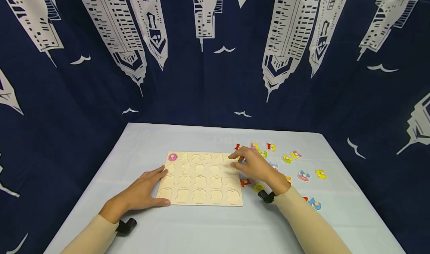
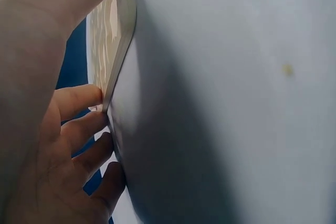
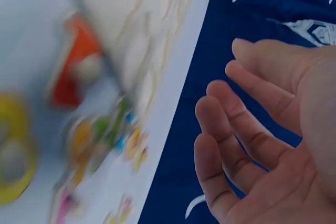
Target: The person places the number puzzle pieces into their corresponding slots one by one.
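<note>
A pale wooden puzzle board (image 1: pixel 191 198) with several rows of number-shaped recesses lies on the table. In its far left corner sits a pink ring-shaped zero piece (image 1: pixel 173 157). My left hand (image 1: pixel 142 190) rests against the board's left edge, fingers spread and thumb at the near corner; the left wrist view has those fingertips (image 2: pixel 81 103) at the board's side. Over the board's right edge hovers my right hand (image 1: pixel 253 166), its fingers gently bent. Nothing shows between them in the right wrist view, where a red-orange piece (image 3: pixel 65 85) and a yellow piece (image 3: pixel 26 135) lie below.
Several colourful knobbed number pieces are scattered right of the board, among them a yellow five (image 1: pixel 320 174), a pink and blue piece (image 1: pixel 304 176) and a blue piece (image 1: pixel 315 204). A white cloth (image 1: pixel 201 231) covers the table; a navy printed curtain (image 1: pixel 201 86) hangs behind.
</note>
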The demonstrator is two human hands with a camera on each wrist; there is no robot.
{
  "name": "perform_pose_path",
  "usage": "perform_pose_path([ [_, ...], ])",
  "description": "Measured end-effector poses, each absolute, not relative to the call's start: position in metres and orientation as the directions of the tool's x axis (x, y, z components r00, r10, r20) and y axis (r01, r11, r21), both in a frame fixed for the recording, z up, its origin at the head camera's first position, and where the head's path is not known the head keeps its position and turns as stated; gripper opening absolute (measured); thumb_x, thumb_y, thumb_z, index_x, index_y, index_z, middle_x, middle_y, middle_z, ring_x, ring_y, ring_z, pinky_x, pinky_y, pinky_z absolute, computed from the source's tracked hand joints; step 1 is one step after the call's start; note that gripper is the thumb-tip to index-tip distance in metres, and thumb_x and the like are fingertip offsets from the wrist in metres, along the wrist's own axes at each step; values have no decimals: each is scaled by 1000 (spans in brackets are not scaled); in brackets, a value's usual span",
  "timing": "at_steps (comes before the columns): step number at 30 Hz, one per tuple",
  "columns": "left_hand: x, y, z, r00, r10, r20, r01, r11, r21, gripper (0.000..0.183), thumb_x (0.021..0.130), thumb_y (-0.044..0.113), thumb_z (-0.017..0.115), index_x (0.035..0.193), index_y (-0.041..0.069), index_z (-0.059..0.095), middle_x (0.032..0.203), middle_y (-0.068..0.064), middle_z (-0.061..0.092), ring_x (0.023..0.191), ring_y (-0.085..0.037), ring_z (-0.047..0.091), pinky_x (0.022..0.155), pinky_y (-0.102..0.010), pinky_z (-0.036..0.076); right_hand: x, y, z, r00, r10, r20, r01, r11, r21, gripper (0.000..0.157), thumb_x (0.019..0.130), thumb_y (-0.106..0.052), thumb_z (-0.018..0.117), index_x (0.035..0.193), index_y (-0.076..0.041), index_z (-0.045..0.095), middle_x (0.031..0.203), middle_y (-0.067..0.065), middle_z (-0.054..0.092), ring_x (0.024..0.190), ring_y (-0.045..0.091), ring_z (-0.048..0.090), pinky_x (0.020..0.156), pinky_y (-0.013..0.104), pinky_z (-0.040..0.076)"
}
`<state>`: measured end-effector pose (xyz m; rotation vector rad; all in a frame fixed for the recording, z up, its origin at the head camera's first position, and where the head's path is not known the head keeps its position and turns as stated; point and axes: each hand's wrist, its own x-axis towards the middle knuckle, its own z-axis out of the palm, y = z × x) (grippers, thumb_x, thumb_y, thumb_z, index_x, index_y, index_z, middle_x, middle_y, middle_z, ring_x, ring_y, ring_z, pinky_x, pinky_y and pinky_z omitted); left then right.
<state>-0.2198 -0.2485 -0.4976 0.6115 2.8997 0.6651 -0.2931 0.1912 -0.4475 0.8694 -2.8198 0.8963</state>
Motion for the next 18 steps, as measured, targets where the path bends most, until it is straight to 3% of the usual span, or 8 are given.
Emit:
perform_pose_path([
  [3,-219,-249,-498,-913,407,-13,361,823,438,122,88,70,96,177,4,47,190,-20,38,168,-51,47,132,-74,46,-287,208,-454,-854,-490,177,-505,697,-509,23,106,-13,86,128,-7,86,126,9,86,102,18,75,86,31,61],
  [10,-220,-249,-497,-915,403,-19,356,828,433,123,87,72,95,178,5,46,191,-19,37,169,-50,45,133,-74,45,-274,231,-466,-866,-492,91,-467,730,-499,20,100,-19,94,118,-12,88,100,-8,78,89,11,66,78,24,55],
  [18,-220,-249,-497,-916,399,-30,347,829,438,123,87,72,96,177,5,47,191,-19,37,170,-51,44,133,-75,44,-268,241,-477,-845,-528,87,-489,696,-526,14,96,-19,98,104,-16,88,92,-11,75,80,8,62,72,20,52],
])
